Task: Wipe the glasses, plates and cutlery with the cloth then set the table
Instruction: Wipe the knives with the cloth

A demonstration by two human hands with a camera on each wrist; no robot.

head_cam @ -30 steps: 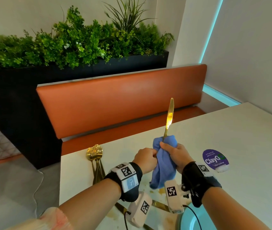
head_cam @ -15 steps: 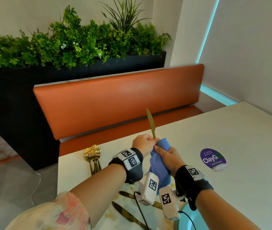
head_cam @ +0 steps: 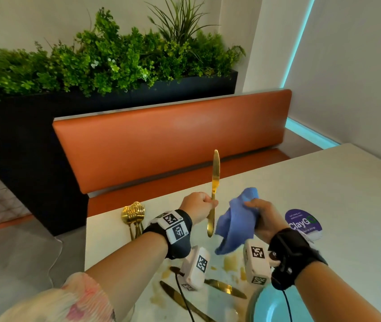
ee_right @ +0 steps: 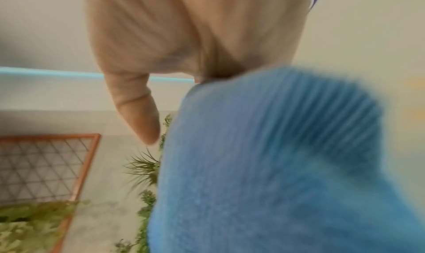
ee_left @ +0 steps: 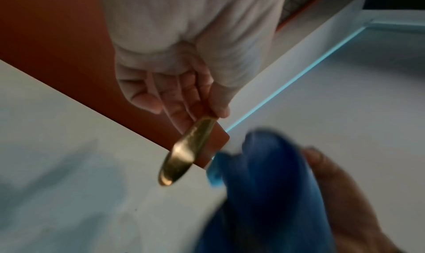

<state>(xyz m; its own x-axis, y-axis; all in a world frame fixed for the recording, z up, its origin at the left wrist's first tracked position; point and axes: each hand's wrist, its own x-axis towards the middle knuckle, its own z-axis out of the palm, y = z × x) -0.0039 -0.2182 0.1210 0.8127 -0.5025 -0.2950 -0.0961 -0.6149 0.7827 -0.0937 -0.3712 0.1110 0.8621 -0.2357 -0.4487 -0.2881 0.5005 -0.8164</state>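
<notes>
My left hand (head_cam: 200, 204) grips a gold knife (head_cam: 214, 180) near its middle and holds it upright above the white table (head_cam: 324, 189), blade tip up. The knife handle (ee_left: 181, 151) hangs below my fingers (ee_left: 184, 100) in the left wrist view. A hand's width to the right, my right hand (head_cam: 262, 217) holds the bunched blue cloth (head_cam: 236, 219), clear of the knife. The cloth (ee_right: 276, 157) fills the blurred right wrist view, with my thumb (ee_right: 138, 111) beside it.
Several gold spoons (head_cam: 133, 217) lie at the table's far left edge. Two gold knives (head_cam: 180, 298) lie near me among yellowish stains (head_cam: 230, 262). A turquoise plate (head_cam: 275, 307) sits at the bottom edge. A purple sticker (head_cam: 301, 220) lies right of my hand. An orange bench (head_cam: 166, 140) stands beyond.
The cloth was wrapped round the knife and slid along it. Now my right hand has pulled the cloth off to the right, and the whole knife stands bare in my left hand.
</notes>
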